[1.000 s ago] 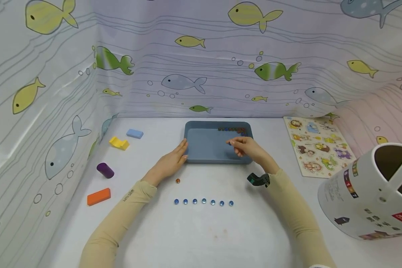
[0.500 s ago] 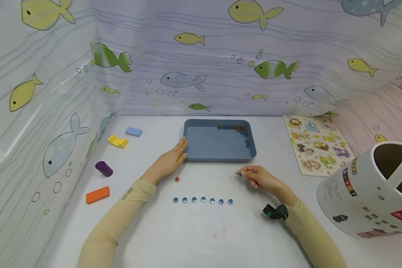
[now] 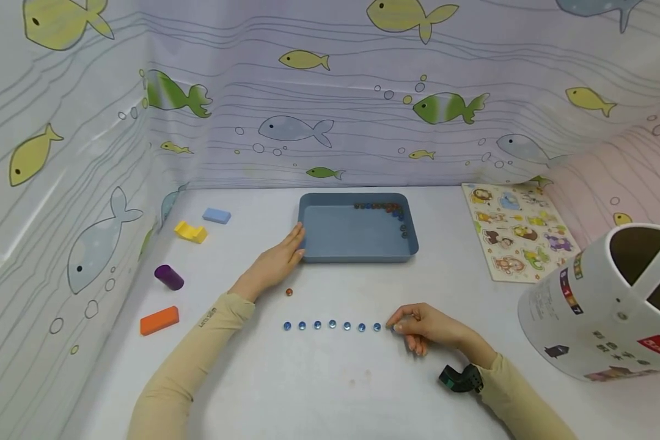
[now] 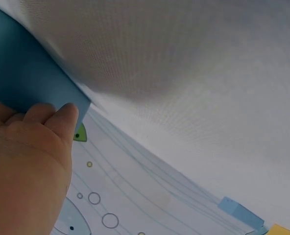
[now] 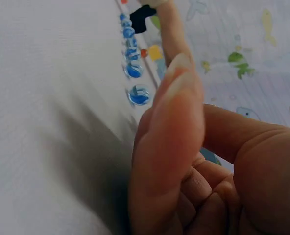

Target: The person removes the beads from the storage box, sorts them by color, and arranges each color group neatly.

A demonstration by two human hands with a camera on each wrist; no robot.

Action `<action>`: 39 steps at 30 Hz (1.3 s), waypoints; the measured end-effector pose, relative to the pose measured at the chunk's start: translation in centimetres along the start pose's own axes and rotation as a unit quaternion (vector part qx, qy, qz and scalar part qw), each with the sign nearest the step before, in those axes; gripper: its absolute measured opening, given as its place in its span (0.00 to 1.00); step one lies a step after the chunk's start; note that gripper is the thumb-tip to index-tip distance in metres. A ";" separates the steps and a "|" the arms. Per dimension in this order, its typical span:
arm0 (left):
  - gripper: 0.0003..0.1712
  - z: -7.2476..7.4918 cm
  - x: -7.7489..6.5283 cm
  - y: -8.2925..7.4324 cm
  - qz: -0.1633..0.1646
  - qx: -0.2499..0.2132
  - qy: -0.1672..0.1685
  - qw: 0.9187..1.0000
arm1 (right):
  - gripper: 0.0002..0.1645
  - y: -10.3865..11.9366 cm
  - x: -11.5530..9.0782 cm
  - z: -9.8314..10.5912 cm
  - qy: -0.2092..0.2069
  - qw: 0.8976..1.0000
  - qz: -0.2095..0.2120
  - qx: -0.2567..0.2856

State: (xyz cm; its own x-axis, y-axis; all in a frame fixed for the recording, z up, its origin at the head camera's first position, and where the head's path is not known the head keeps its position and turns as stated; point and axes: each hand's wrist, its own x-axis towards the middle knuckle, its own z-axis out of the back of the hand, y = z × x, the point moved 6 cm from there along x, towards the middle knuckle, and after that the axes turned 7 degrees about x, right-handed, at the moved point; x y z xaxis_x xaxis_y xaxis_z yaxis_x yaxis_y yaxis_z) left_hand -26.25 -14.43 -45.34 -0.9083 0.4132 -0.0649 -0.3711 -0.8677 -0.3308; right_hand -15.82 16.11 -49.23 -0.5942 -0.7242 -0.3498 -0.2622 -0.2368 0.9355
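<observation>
My left hand (image 3: 275, 263) lies with its fingers straight along the left wall of a blue-grey tray (image 3: 357, 238); the left wrist view shows the fingertips against that tray wall. Thumb and forefinger of my right hand (image 3: 431, 330) pinch a blue marble (image 3: 394, 329) at the right end of a row, low over the white table. Several clear marbles with blue swirls (image 5: 138, 95) make up this row. A lone orange-red marble (image 3: 289, 292) sits below the left hand. Inside the tray, several small marbles (image 3: 369, 206) line the back and right walls.
To the left lie a light blue block (image 3: 217, 216), a yellow curved block (image 3: 190, 232), a purple cylinder (image 3: 168, 277) and an orange block (image 3: 159, 321). An animal puzzle board (image 3: 499, 264) and a big white bucket (image 3: 577, 318) stand on the right.
My right hand has come from over the tray toward me, carrying the blue marble down to the right end of the row. The left hand stays at the tray.
</observation>
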 end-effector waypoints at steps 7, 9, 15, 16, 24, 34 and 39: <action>0.34 0.0 -0.1 0.1 0.003 0.002 0.000 1.000 | 0.17 0.3 0.6 -0.6 -0.017 0.999 0.000 -0.041; 0.34 0.0 0.0 0.0 0.002 0.003 0.001 1.000 | 0.16 0.3 0.7 -0.7 -0.021 0.999 -0.005 -0.049; 0.34 0.2 -0.1 -0.1 0.001 0.002 -0.001 1.000 | 0.15 0.4 0.6 -0.7 -0.031 0.998 -0.007 -0.054; 0.34 0.2 -0.1 -0.1 0.001 0.003 -0.001 1.000 | 0.15 0.5 0.6 -0.7 -0.032 0.998 -0.006 -0.054; 0.34 0.0 0.0 0.0 -0.001 0.002 0.000 1.000 | 0.16 0.5 0.6 -0.5 -0.031 0.999 0.001 -0.036; 0.34 0.2 -0.1 -0.1 -0.004 0.000 -0.003 1.000 | 0.23 3.7 0.5 2.6 -0.077 0.997 0.025 -0.019; 0.34 0.2 0.0 -0.1 -0.005 -0.003 -0.005 1.000 | 0.26 6.6 1.2 5.3 -0.129 0.990 0.059 -0.012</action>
State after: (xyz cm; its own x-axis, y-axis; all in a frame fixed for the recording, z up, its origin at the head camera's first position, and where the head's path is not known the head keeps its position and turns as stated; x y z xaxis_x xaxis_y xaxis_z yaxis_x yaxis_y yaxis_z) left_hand -26.20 -14.38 -45.15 -0.9065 0.4190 -0.0520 -0.3789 -0.8616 -0.3378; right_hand -22.32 17.15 -43.73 -0.7952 -0.5589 -0.2352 -0.1623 -0.1777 0.9706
